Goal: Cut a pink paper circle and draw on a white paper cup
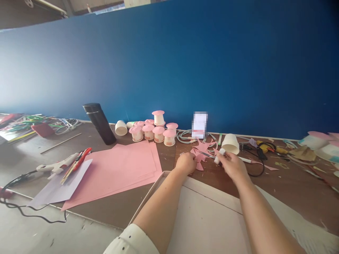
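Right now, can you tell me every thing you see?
Pink-topped cups: about eight, white, middle back
Plain cups: at least two, white, either side
Bottle: one, black, left of cups
Pink sheets: several, pink, left
Pale sheet: one, whitish, overlapping those
Glue gun: one, white, by pale sheet
Red tool: one, red-yellow, beside it
Scraps: several, pink, between hands
Scissors: one, silvery blades, at scraps
Tray: one, white, under arms
Cables: several, grey and black, scattered
Panel: one, blue, behind
Table: one, brown, underneath
Clutter: uncountable, mixed colours, elsewhere
Sleeve: one, dotted white, left arm
Left-hand grip: one, at scraps
Right-hand grip: one, on scissors
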`<state>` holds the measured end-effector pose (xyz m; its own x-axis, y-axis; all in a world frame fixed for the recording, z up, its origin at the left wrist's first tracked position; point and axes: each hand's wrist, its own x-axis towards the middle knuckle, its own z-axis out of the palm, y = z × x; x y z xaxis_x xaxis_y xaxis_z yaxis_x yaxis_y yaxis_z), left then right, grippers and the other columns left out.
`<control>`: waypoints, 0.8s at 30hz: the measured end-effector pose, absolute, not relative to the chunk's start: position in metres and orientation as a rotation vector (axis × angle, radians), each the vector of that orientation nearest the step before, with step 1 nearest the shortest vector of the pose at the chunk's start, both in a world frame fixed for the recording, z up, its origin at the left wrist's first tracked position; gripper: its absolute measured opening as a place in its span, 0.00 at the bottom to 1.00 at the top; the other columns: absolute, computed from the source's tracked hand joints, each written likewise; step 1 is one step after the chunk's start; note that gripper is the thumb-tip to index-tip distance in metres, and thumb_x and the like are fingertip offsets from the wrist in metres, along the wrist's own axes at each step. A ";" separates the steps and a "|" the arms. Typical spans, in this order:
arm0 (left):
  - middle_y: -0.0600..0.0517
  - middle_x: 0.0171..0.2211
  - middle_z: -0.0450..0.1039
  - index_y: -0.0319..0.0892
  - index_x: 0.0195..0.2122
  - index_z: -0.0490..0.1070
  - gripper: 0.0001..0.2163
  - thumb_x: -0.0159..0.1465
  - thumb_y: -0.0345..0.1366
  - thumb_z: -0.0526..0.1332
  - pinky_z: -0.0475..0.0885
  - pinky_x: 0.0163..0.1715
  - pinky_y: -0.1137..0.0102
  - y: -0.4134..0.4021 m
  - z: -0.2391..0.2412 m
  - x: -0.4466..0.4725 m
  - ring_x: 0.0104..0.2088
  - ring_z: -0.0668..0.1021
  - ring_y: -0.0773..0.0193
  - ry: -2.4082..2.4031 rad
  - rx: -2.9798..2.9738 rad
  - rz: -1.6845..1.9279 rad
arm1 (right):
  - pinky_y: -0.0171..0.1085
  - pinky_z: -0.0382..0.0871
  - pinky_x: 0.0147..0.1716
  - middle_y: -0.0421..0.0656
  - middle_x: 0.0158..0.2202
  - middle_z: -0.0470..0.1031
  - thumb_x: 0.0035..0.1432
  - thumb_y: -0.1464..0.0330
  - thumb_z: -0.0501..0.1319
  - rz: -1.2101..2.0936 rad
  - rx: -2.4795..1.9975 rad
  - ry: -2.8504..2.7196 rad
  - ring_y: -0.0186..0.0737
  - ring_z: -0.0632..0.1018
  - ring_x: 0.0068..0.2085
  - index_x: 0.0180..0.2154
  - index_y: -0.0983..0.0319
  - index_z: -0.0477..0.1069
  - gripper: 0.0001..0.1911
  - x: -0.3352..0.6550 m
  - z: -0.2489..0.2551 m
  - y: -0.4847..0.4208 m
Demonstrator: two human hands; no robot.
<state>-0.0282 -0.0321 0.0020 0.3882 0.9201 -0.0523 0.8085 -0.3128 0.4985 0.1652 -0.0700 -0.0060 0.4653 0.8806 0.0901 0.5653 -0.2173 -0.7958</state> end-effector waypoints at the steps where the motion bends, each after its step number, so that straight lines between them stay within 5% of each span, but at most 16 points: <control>1: 0.44 0.37 0.79 0.42 0.34 0.77 0.12 0.64 0.35 0.54 0.68 0.33 0.69 -0.032 0.002 -0.028 0.36 0.78 0.57 1.482 2.199 0.341 | 0.37 0.65 0.28 0.43 0.25 0.78 0.52 0.49 0.60 0.465 -1.993 -1.253 0.45 0.78 0.29 0.39 0.59 0.78 0.23 0.164 -0.005 -0.070; 6: 0.47 0.33 0.78 0.43 0.31 0.75 0.13 0.65 0.38 0.53 0.66 0.30 0.70 -0.032 0.000 -0.029 0.33 0.76 0.59 1.469 2.173 0.426 | 0.39 0.65 0.34 0.44 0.33 0.81 0.53 0.50 0.60 0.358 -2.097 -1.357 0.50 0.80 0.38 0.52 0.56 0.73 0.28 0.158 -0.012 -0.069; 13: 0.47 0.36 0.76 0.43 0.36 0.76 0.12 0.67 0.36 0.53 0.69 0.37 0.69 -0.034 -0.006 -0.025 0.38 0.76 0.59 1.418 2.395 0.876 | 0.39 0.64 0.33 0.50 0.45 0.79 0.55 0.47 0.58 0.138 -1.956 -1.257 0.50 0.78 0.41 0.49 0.59 0.75 0.28 0.154 -0.005 -0.075; 19: 0.46 0.35 0.75 0.43 0.37 0.78 0.14 0.69 0.35 0.52 0.70 0.41 0.64 -0.037 -0.001 -0.021 0.39 0.75 0.57 1.356 2.636 1.112 | 0.36 0.62 0.27 0.43 0.26 0.78 0.51 0.39 0.57 0.667 -1.698 -1.227 0.39 0.74 0.26 0.28 0.61 0.77 0.31 0.131 0.006 -0.077; 24: 0.46 0.38 0.74 0.45 0.43 0.77 0.11 0.66 0.31 0.55 0.70 0.41 0.62 -0.042 0.002 -0.020 0.40 0.73 0.56 1.243 2.692 1.208 | 0.34 0.54 0.19 0.41 0.20 0.73 0.48 0.45 0.63 0.799 -1.453 -0.995 0.32 0.66 0.20 0.25 0.62 0.74 0.25 0.122 -0.001 -0.073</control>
